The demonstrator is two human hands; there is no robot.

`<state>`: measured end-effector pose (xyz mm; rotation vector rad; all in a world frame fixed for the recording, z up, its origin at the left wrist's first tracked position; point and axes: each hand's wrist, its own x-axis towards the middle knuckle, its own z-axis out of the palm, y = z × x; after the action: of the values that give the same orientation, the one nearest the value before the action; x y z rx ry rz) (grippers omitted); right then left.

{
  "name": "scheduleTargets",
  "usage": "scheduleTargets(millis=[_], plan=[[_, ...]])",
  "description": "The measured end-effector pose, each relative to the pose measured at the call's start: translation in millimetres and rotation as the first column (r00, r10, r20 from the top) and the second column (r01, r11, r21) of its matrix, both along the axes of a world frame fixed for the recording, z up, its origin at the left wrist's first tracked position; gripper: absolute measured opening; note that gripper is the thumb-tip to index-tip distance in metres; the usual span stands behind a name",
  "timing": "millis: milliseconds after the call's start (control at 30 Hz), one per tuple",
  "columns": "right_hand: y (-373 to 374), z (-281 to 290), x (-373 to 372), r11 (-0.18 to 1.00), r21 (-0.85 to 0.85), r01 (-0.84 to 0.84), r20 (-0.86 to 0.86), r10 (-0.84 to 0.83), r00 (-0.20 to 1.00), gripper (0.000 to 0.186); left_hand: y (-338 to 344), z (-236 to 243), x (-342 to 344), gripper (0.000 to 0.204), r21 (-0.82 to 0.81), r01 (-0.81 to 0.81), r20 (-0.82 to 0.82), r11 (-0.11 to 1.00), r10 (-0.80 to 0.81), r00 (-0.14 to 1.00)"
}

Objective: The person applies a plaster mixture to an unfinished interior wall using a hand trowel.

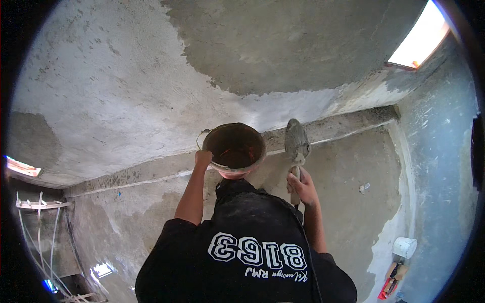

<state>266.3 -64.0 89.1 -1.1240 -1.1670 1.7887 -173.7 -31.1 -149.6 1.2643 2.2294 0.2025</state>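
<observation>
My left hand (203, 158) is closed on the left rim of a round bucket (246, 170), which is held close in front of me. The bucket's inside is dark, with a few orange-red marks low on its wall. A thin wire handle (198, 137) loops out at its left side. In my right hand (304, 187) is a trowel, gripped by its handle. The trowel's grey, mortar-stained blade (296, 136) points away from me, to the right of the bucket and apart from it.
A wall (126, 91) ahead carries pale plaster and a darker grey patch (262, 45). A ledge (348, 123) runs along its foot. At the far left stands a pole frame (40, 207). On the right lie a white bucket (404, 247) and a red object (388, 288).
</observation>
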Motion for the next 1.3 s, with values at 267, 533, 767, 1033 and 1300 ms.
scheduleTargets(millis=[267,533,767,1033,1300], plan=[[14.5,9.7,-17.1,0.998,-0.015,-0.067,-0.130,0.065,0.989,0.016,-11.0,40.5,16.9,0.034,-0.016,0.081,-0.161,0.997,-0.083,0.983],[30.5,6.9,-33.0,0.993,-0.118,-0.030,-0.159,0.011,0.987,0.033,-7.6,47.9,26.9,0.037,0.044,-0.176,-0.050,0.983,0.178,0.983],[34.1,-2.4,-53.3,0.916,-0.317,-0.247,-0.707,-0.055,0.705,0.030,-23.6,75.3,36.7,0.036,0.018,-0.360,0.019,0.933,0.359,0.933],[22.1,-26.2,-82.8,0.807,-0.346,-0.479,-0.895,-0.131,0.427,0.037,-65.2,53.6,12.0,0.031,0.057,-0.297,-0.097,0.953,0.301,0.949],[89.8,-60.9,-106.7,0.959,0.054,-0.279,-0.081,0.283,0.956,0.018,-137.5,29.1,-28.6,0.038,-0.040,-0.263,0.016,0.964,0.264,0.964]])
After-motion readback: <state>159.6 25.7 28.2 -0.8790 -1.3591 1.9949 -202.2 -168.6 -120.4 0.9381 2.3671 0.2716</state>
